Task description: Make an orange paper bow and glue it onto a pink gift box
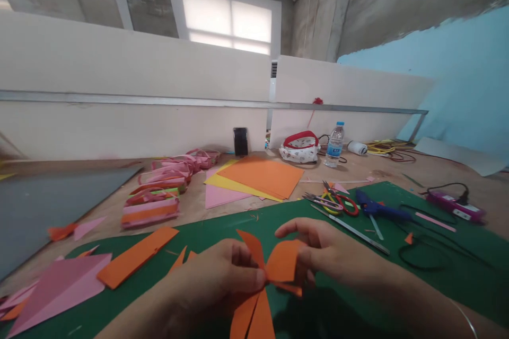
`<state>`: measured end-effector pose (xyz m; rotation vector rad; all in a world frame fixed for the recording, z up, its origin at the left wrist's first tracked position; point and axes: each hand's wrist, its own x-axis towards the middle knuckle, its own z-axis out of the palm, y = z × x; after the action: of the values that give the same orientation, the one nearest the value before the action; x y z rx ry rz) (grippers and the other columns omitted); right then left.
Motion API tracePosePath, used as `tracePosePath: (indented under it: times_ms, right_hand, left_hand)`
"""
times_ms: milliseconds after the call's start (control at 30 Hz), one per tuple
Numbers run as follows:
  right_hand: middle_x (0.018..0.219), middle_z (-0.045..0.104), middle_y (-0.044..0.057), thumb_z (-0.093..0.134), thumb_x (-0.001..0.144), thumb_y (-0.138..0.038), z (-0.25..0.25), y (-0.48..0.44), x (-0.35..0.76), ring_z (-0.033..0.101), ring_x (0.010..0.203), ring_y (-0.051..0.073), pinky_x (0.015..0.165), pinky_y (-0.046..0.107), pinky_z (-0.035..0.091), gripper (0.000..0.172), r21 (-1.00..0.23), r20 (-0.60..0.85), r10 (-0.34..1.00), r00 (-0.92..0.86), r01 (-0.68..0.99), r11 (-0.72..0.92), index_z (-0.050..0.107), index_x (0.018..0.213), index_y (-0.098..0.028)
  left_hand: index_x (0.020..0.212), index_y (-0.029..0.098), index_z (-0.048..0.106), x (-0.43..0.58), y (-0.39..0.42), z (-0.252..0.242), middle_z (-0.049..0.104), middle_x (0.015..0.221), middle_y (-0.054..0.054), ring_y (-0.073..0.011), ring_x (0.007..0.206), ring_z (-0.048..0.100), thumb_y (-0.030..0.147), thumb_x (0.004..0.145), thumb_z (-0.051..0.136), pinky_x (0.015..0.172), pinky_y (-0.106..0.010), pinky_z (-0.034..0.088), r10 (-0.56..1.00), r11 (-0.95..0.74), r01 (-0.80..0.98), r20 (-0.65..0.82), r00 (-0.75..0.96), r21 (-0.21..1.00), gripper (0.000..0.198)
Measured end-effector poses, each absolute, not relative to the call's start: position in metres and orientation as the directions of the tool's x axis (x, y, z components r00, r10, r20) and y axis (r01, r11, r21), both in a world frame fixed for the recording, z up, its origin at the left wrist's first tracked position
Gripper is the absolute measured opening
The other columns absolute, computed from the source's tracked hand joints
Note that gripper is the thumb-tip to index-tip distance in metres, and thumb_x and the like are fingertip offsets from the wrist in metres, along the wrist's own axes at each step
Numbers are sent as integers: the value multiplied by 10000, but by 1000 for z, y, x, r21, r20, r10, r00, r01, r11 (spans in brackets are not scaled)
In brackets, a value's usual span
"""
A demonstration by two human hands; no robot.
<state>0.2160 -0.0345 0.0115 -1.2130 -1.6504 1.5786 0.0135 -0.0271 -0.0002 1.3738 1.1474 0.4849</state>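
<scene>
Both my hands hold a folded orange paper piece (278,265) low in the middle of the view, just above the green cutting mat (246,222). My left hand (217,278) pinches the piece at its gathered centre. My right hand (322,251) grips its right flap between thumb and fingers. Orange paper strips (254,315) hang down from the pinched centre.
On the mat lie an orange strip (135,257), pink sheets (59,286), scissors (336,202), a blue glue gun (377,209), a metal ruler (350,229) and black cable (425,254). Behind: orange, yellow and pink sheets (258,176), paper baskets (159,196), a water bottle (334,144), a phone (240,141).
</scene>
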Motion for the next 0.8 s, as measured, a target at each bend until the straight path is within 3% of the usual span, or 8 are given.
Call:
tracePosePath:
  times_ms: [100,200,300,400,567,700,800]
  right_hand:
    - [741,617,6,468,872,-231,-2,-39,232,602,626,128,568,239,441,238,-925,-87,934,-346,376,53,532,1092,-165]
    - [870,635,42,484,871,-185,-16,-43,246,600,774,157,697,278,461,227,-754,158,944,-289,582,304,569,1081,-180]
    - [1000,617,79,463,874,-124,-27,-52,252,576,894,169,781,288,461,233,-574,349,859,-374,639,511,614,1038,-188]
    - [1064,587,105,462,870,-102,-34,-62,246,552,949,191,799,308,465,233,-404,441,749,-495,635,658,653,965,-196]
    - [1062,581,115,476,873,-111,-47,-69,229,520,909,215,744,341,473,221,-144,506,667,-547,709,691,661,797,-204]
    - [1012,592,110,483,863,-96,-52,-70,223,505,864,208,715,341,468,214,-132,512,667,-541,717,684,652,775,-193]
    - [1011,595,115,494,862,-110,-53,-71,220,500,877,214,723,347,471,190,-164,511,673,-534,709,686,659,810,-187]
  left_hand:
    - [466,203,526,20,-18,-2,443,456,39,-96,423,339,346,588,608,435,-241,231,796,-5,567,-340,500,824,206]
    - [465,213,536,26,-10,-12,510,493,20,-135,502,420,260,602,565,494,-260,244,855,-163,662,-230,465,731,149]
    - [605,245,622,29,-8,-19,622,617,-13,-188,590,511,216,629,523,542,-286,241,887,-285,749,-131,443,598,106]
    - [667,256,613,29,-7,-20,646,683,-31,-216,631,539,171,603,507,555,-294,232,895,-331,814,-113,431,478,150]
    - [750,251,617,21,-6,-10,651,757,-55,-246,700,562,251,632,545,574,-304,264,907,-339,869,-120,404,360,138]
    - [762,237,645,7,-24,-10,645,865,-74,-255,828,564,232,693,520,678,-329,347,922,-378,887,21,386,264,142]
    - [674,252,642,-6,-49,-34,639,781,-35,-198,725,556,171,711,498,653,-297,377,851,-517,825,244,465,229,169]
